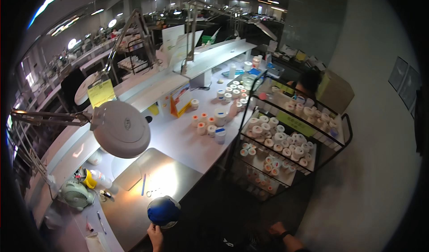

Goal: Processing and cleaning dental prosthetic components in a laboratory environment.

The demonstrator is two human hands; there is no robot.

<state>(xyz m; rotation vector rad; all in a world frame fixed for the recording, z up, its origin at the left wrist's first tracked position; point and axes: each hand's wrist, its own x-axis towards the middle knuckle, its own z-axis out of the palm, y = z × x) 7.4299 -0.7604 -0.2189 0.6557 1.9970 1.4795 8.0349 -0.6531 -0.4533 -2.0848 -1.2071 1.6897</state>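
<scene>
My left hand (155, 235), at the bottom of the view, is closed on the near edge of a round, dark blue thing with a pale rim (163, 211). I cannot make out its exact kind. It is held at the front edge of a metal-coloured work sheet (129, 211). On that sheet lie a blue stick-like tool (143, 185) and small scissors (154, 193) under bright lamp light. My right hand (277, 228), with a dark band at the wrist, is low over the dark floor, away from the bench. Its fingers are too dim to read.
A round lamp head (121, 129) hangs over the bench. A small fan (76, 194) and a yellow holder (90, 178) stand at left. White tubs (211, 130) crowd the bench farther back. A black-framed cart (313, 173) carries many more; beyond it is a person (308, 83).
</scene>
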